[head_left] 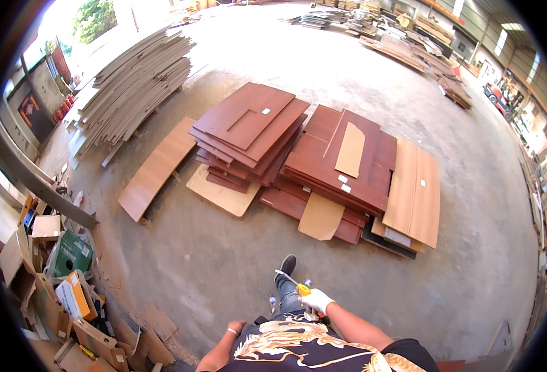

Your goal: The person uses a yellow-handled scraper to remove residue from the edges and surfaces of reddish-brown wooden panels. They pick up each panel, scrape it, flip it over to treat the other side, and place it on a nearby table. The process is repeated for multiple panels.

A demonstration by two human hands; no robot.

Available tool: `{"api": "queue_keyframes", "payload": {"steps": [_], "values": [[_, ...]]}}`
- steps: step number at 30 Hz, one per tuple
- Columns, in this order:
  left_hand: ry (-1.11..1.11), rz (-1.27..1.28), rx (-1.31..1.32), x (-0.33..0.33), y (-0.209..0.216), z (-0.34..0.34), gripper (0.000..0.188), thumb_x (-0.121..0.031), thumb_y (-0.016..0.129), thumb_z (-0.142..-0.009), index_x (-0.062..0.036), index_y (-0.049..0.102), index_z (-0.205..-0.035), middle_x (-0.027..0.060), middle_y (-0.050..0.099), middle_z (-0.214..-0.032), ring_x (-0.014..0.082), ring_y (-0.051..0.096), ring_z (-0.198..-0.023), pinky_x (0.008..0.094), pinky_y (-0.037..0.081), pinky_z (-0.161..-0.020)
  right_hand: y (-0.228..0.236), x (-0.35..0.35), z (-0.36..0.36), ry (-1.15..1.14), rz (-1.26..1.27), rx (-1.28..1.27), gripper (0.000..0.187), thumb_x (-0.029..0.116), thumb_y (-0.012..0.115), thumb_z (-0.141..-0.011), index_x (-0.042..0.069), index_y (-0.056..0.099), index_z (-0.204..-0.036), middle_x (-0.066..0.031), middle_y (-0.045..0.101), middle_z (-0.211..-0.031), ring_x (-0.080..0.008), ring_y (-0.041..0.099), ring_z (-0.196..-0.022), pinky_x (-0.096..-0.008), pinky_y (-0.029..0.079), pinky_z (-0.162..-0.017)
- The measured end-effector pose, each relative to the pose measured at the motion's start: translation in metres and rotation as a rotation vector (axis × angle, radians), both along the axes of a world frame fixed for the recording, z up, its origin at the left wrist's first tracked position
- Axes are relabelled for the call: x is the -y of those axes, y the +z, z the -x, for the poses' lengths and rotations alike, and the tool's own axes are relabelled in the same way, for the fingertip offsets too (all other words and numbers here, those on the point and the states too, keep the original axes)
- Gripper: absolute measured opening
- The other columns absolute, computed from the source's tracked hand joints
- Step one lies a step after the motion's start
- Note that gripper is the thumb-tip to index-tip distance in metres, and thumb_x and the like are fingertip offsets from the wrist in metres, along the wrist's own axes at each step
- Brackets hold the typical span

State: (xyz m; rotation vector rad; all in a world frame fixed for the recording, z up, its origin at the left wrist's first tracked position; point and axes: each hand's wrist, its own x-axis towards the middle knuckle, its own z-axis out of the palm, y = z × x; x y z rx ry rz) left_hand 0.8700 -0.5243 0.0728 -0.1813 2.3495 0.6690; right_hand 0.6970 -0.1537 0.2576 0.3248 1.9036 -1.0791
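The tall red-brown panel stack (pixel 258 133) in the middle of the floor serves as the landmark here. On the person's side of the stack, and somewhat to its right, the right hand (pixel 318 300), in a white glove, is closed around a yellow-handled tool (pixel 303 289), whose slim, pale shaft slants up and left, toward the stack and past a dark shoe (pixel 288 265). The tool is well apart from the stack, held in front of the person's body. The left hand (pixel 236 326), ungloved and with a band at the wrist, is also on the person's side of the stack, low beside the body; its fingers are too small and turned away to tell whether they are curled or spread. Just right of the stack is a lower red-brown pile (pixel 317 139) with a tan cut piece (pixel 350 150) lying on top, and farther right along that pile are light-brown panels (pixel 413 192). Left of the stack, a long brown board (pixel 157 169) lies near the floor, and beyond it rises a heap of greyish boards (pixel 140 84). Toward the person and far left of the stack, cardboard boxes (pixel 50 304) are jumbled around a green box (pixel 72 254).
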Motion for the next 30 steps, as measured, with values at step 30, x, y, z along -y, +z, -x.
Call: {"api": "queue_keyframes", "payload": {"steps": [30], "values": [[0.432,0.012,0.123,0.146,-0.025,0.689,0.028,-0.022,0.058,-0.086,-0.0096,0.075,-0.104,0.0205,0.071,-0.112,0.0381,0.068,-0.105,0.0453,0.054,-0.092,-0.011,0.097,0.489,-0.14,-0.238,0.293,0.028,0.028,0.07,-0.086,0.001,0.066,-0.084,-0.0088,0.064,-0.065,-0.0199,0.058,-0.047,-0.0356,0.047,-0.046]]}}
